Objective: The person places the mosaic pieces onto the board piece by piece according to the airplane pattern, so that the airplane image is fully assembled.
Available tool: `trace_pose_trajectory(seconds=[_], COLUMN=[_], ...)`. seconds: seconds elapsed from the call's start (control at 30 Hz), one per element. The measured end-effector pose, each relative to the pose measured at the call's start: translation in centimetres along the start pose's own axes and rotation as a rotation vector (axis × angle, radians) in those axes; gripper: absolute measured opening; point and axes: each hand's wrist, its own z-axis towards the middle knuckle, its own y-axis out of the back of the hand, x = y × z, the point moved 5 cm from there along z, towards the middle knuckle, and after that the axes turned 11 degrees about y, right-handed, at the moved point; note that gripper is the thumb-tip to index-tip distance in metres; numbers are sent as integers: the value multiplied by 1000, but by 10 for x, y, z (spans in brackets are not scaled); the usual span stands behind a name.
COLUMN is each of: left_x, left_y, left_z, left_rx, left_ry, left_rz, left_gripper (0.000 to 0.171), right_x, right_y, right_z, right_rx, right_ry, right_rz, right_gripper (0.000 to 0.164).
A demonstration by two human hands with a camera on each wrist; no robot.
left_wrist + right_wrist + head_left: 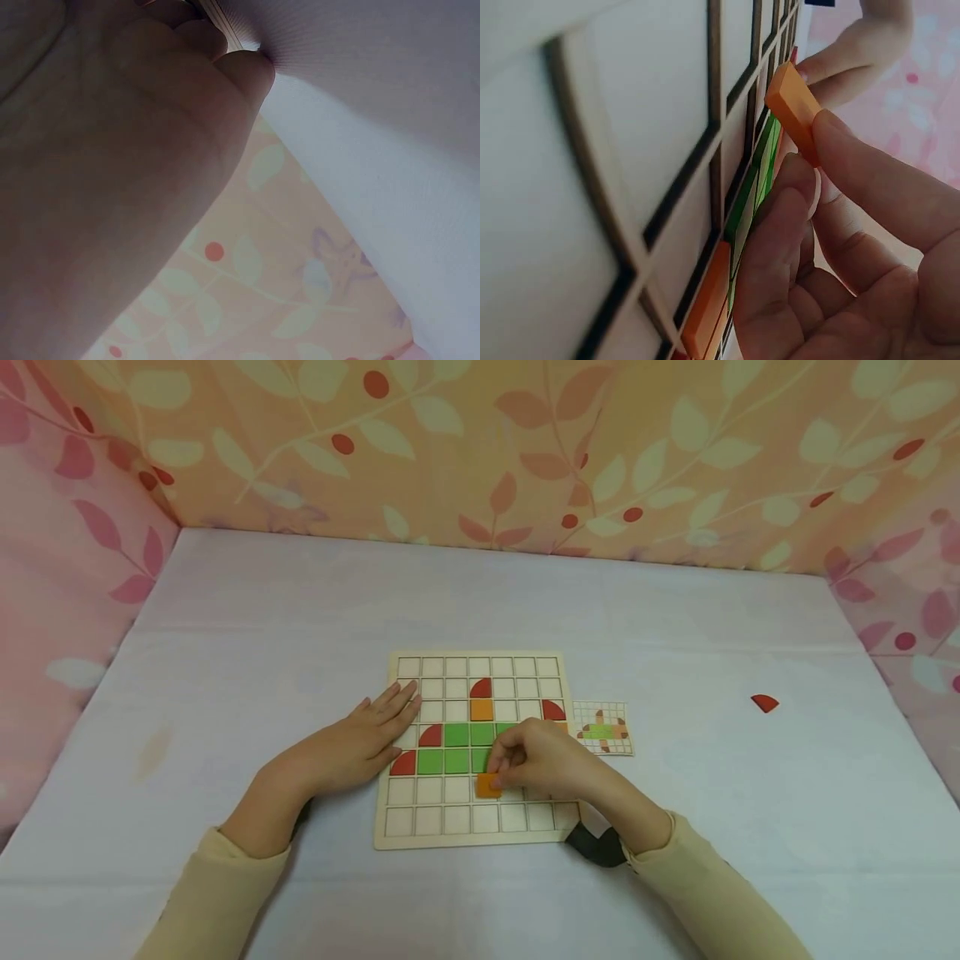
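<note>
My right hand (543, 760) pinches an orange square tile (795, 105) between thumb and fingers, just over the wooden grid board (427, 842). In the head view that tile overlaps the row of cells below the green tiles (457, 735). Spread flat, my left hand (360, 743) rests on the board's left edge with its fingers straight. Red quarter-round tiles (431, 736) sit in cells beside the green ones, and another orange tile (482, 709) lies under a red one higher up. Part of the pattern's right side is hidden behind my right hand.
A small printed pattern card (606, 728) lies at the board's right side, partly behind my right wrist. Farther right, a loose red quarter-round tile (765, 702) lies on the white tablecloth (675, 635). Flowered cloth walls (450, 452) enclose the back and sides.
</note>
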Motion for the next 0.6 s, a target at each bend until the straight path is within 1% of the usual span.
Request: trace_pose_trajectory(seconds=[0.3,0.43,0.6], left_x=[-2,-3,-2], left_y=[2,1,0], left_z=[-1,0,1], left_rx=[-2,9,6], left_ry=[-6,3,8], left_rz=[-5,-6,-1], left_gripper=[60,60,60], right_x=[4,4,6], right_y=[-3,-5,-7], right_z=[1,0,1], right_rx=[-27,-39,-54], right_ry=[10,5,14], right_rz=[-78,-77,-82], right_gripper=[9,9,8])
